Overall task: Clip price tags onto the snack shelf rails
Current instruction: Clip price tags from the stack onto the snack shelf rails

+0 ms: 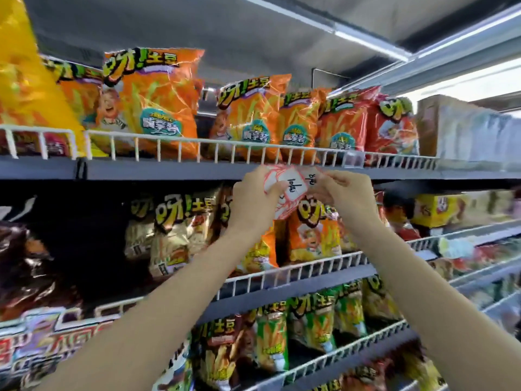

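Just under the grey front edge of the top shelf (174,172), a little to the one o'clock side of centre, we hold both hands raised around a small bunch of price tags (290,187). The tags are white cards with red-and-white borders and handwritten marks; they overlap, so we cannot tell how many there are. Our left hand (253,204) comes up from seven o'clock, its fingers (275,190) curled over the left side of the bunch and gripping it. Our right hand (348,197) comes up from five o'clock, and its fingers (324,183) pinch the right-hand tag at its edge. The tags lie against or just in front of the shelf edge; we cannot tell whether any is clipped to it.

Directly above the tags, at twelve o'clock, runs the white wire rail (253,149) of the top shelf, with orange snack bags (158,108) standing behind it and red bags (392,128) further towards two o'clock. A small clear clip (354,159) sits on that rail up and to the right of our right hand. Behind our hands, on the shelf below, stand pale and orange snack bags (180,235), and at six o'clock the lower shelf holds green bags (313,320). Dark bags (31,266) fill the nine o'clock side
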Tool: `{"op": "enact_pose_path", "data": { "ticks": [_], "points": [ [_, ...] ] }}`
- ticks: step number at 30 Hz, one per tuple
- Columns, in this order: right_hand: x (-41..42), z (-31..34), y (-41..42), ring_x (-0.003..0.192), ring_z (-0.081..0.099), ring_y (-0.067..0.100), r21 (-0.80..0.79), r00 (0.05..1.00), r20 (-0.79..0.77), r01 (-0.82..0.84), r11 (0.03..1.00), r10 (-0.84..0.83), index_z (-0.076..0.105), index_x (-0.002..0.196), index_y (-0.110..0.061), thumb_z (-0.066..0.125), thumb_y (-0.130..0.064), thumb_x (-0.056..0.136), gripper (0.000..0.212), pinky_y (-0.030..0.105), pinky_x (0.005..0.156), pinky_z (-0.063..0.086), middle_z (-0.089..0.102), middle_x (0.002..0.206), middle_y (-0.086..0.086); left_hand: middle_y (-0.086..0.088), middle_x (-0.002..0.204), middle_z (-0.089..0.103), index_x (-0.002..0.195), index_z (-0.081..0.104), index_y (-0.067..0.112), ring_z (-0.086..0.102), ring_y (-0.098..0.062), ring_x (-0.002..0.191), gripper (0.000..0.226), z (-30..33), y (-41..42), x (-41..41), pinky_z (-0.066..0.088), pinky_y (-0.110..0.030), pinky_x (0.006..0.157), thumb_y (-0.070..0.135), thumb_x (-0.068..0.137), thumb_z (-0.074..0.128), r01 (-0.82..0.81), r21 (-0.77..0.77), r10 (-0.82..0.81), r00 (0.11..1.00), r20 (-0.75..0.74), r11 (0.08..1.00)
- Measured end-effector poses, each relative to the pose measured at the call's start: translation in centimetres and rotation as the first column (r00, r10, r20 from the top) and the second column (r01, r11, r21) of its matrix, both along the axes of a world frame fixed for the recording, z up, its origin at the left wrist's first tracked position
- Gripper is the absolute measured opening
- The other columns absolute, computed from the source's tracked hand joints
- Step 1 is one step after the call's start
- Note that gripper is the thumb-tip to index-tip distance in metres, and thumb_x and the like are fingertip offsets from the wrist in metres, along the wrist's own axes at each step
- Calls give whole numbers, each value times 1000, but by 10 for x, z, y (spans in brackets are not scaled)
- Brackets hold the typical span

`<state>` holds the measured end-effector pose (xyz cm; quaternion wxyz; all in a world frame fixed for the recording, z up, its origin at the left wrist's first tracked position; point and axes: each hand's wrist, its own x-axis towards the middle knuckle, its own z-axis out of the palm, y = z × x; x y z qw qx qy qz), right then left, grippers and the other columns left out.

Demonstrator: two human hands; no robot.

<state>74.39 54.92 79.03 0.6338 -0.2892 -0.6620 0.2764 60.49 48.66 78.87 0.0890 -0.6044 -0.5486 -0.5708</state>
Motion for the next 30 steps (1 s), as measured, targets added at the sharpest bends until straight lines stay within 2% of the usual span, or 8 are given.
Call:
{"op": "enact_pose_path", "data": {
  "ticks": [2, 5, 9, 12, 17, 19, 25, 30],
  "points": [
    [27, -1, 27, 73, 71, 20, 8, 1000, 1, 7, 1000, -7, 68, 67, -22, 60, -20, 90, 24, 35, 77, 57, 72, 77, 10, -11, 88, 58, 96, 57, 2, 52, -25, 80, 26, 0, 27, 25, 28, -31, 61, 28, 92, 56, -11, -6, 11, 1000, -5, 1000],
    [66, -1, 76, 75, 71, 22, 22, 999, 25, 41, 999, -41, 69, 66, -14, 61, -23, 89, 26, 46, 80, 56, 72, 74, 13, -15, 99, 64, 103, 59, 0, 59, -30, 93, 30, 3, 72, 63, 39, -35, 72, 27, 92, 57, -13, 11, 13, 1000, -18, 1000],
    [110, 9, 132, 85, 60, 47, 81, 992, 120, 38, 996, -48, 61, 76, 5, 56, -29, 83, 35, 61, 77, 50, 63, 79, 30, -17, 108, 64, 110, 59, 1, 56, -31, 104, 29, 11, 127, 113, 34, -33, 78, 24, 92, 56, -74, 16, 74, 997, -7, 997],
    [136, 19, 167, 82, 66, 36, 126, 977, 200, 41, 991, -66, 71, 79, -3, 54, -16, 90, 24, 45, 76, 56, 71, 78, 14, -14, 110, 63, 110, 59, 3, 55, -32, 107, 27, 17, 161, 140, 36, -35, 83, 23, 93, 54, -132, 7, 132, 990, 44, 991],
    [153, 30, 203, 61, 69, 15, 211, 975, 221, -57, 976, 9, 68, 82, -10, 53, -14, 93, 19, 42, 67, 58, 70, 71, 7, -11, 123, 63, 125, 59, 11, 55, -30, 114, 36, 18, 195, 162, 39, -41, 98, 25, 91, 55, -260, 0, 260, 965, 42, 966],
    [158, 32, 212, 59, 68, 16, 227, 981, 192, -71, 971, 26, 68, 85, -12, 53, -16, 93, 17, 42, 67, 58, 70, 70, 7, -13, 119, 64, 128, 56, 10, 56, -33, 113, 40, 17, 200, 169, 42, -45, 96, 26, 91, 56, -289, -13, 290, 956, 42, 957],
    [157, 37, 228, 66, 61, 16, 337, 986, 164, -66, 939, 10, 72, 89, -10, 56, -15, 91, 16, 34, 66, 51, 68, 75, 3, -11, 139, 50, 141, 39, 10, 44, -28, 130, 53, 19, 207, 178, 32, -39, 108, 21, 92, 56, -354, -6, 353, 932, 80, 935],
    [150, 46, 236, 72, 59, 15, 391, 988, 148, -103, 915, 48, 72, 91, -9, 56, -13, 90, 16, 25, 63, 42, 69, 80, 5, -12, 134, 55, 141, 39, 14, 50, -29, 123, 54, 15, 207, 179, 37, -43, 105, 21, 91, 58, -380, 0, 379, 922, 83, 925]
  ]
}}
